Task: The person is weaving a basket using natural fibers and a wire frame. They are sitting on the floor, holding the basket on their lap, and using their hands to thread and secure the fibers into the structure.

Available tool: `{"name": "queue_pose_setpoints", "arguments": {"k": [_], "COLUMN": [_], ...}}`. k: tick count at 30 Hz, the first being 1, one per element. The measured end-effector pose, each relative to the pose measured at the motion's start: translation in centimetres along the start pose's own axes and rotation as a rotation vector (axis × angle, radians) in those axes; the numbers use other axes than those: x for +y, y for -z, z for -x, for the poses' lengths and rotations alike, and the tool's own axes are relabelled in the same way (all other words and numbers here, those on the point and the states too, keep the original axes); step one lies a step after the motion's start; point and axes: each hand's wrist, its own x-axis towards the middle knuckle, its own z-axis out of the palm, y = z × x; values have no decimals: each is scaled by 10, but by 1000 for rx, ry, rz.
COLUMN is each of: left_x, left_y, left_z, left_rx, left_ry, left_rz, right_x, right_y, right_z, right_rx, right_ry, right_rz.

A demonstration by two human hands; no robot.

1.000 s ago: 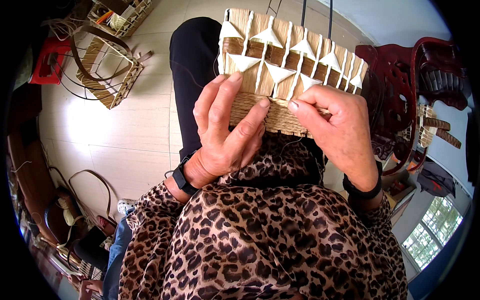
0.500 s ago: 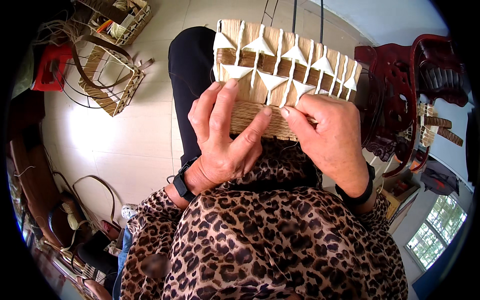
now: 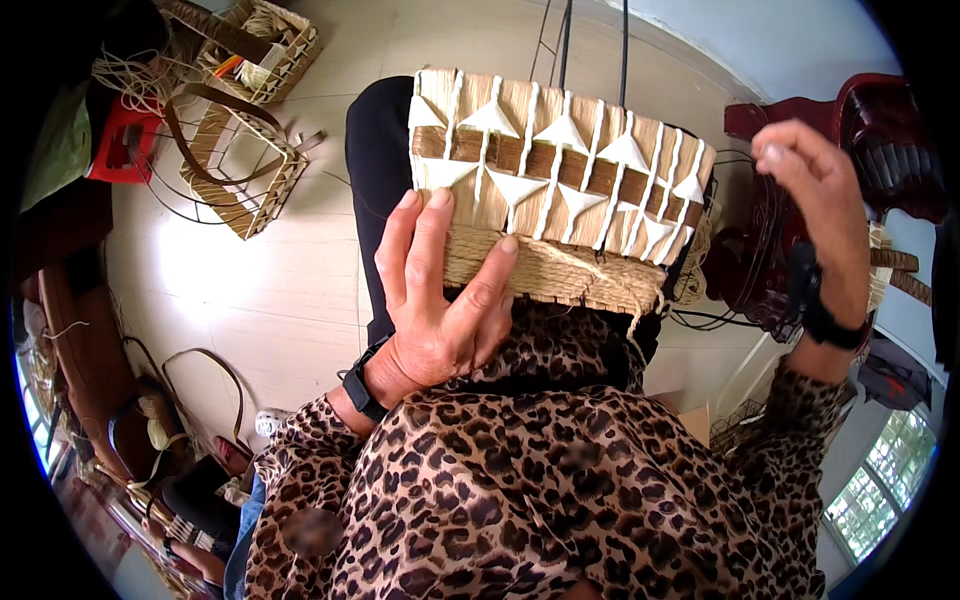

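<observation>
A woven basket (image 3: 560, 150) rests across my lap, its side facing up. It has pale fibre with a brown band, white twisted cords and white triangles, and a braided straw-coloured strip along its near edge. My left hand (image 3: 445, 300) grips its near left part, with fingertips on the side and the thumb on the braid. A loose straw cord (image 3: 580, 262) lies along the braid and hangs off its right end. My right hand (image 3: 822, 190) is raised to the right, apart from the basket, with thumb and fingers drawn together; whatever they hold cannot be made out.
On the floor at left lie an open-frame basket (image 3: 240, 190), a red plastic container (image 3: 125, 140) and a basket of cords (image 3: 265, 65). Dark carved wooden furniture (image 3: 860, 120) stands at right. Thin dark rods (image 3: 565, 50) rise beyond the basket. Another person's arm (image 3: 195, 560) shows lower left.
My right hand has left the basket's near edge and swung up and right. The loose cord now shows along the braid. My left hand keeps its grip; the basket sits slightly lower left in view.
</observation>
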Motion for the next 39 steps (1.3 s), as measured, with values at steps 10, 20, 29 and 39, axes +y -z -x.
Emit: {"name": "queue_pose_setpoints", "arguments": {"k": [10, 20, 29, 39], "left_x": [14, 23, 22, 24], "left_y": [10, 11, 8, 5], "left_z": [1, 0, -2, -2], "left_rx": [-36, -14, 4, 80], "left_ry": [60, 147, 68, 126], "left_rz": [-44, -18, -7, 2], "right_x": [-3, -35, -21, -16], "right_y": [-53, -112, -143, -150], "right_z": [-130, -143, -153, -155], "right_rx": [-415, -1021, -1093, -1122], "right_ry": [477, 302, 254, 233], "right_rz": [165, -61, -128, -146]}}
